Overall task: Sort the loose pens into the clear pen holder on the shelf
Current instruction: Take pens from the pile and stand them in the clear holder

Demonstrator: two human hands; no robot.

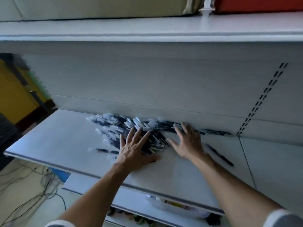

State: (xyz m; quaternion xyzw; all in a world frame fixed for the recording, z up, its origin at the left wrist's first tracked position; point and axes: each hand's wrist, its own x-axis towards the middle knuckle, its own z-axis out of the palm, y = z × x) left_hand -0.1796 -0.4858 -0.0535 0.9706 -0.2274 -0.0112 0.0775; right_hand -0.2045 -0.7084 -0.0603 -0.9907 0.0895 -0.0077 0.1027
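Note:
A heap of several loose pens (124, 126), dark with clear caps, lies on the white shelf (65, 138) against its back panel. My left hand (134, 149) lies flat on the near part of the heap, fingers spread. My right hand (186, 143) rests flat on the shelf at the heap's right side, fingertips touching pens near the back wall. One dark pen (219, 154) lies apart to the right of my right hand. More pens (216, 132) stretch along the back edge to the right. No clear pen holder is in sight.
An upper shelf (147, 30) overhangs, carrying a beige box (98, 5) and a red box (259, 4). Lower shelves (131, 202) with small goods sit below. Cables (32, 185) trail on the floor at left. A slotted upright (260, 99) runs up the back panel.

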